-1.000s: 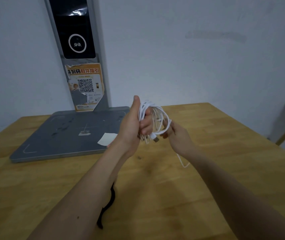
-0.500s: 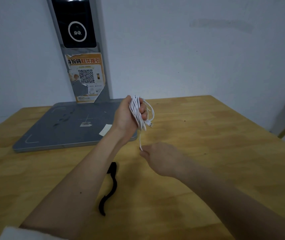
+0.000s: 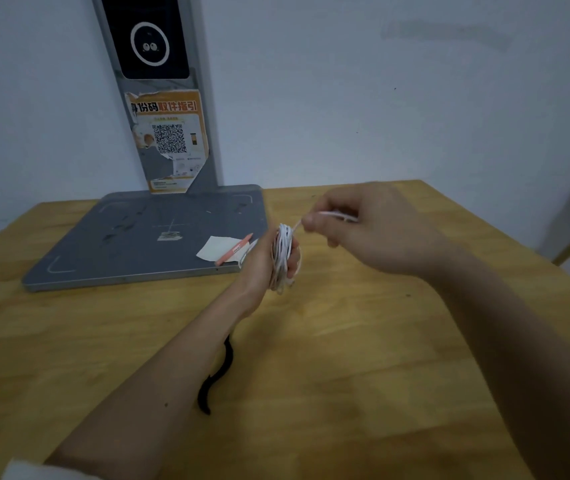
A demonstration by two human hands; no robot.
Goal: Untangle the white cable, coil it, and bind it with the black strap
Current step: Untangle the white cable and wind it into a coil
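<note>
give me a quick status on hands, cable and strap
Left hand grips coiled white cable. Right hand pinches its loose end. Black strap unused on table, partly under left forearm.

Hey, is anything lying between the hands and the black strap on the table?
Nothing lies on the wood between them, but the left forearm covers the upper end of the black strap, and both hands hold the white cable.

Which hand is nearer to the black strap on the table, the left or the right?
Left. The left hand holds the cable coil above the table, its forearm passing over the black strap. The right hand pinches the cable's loose end farther right and farther back.
</note>
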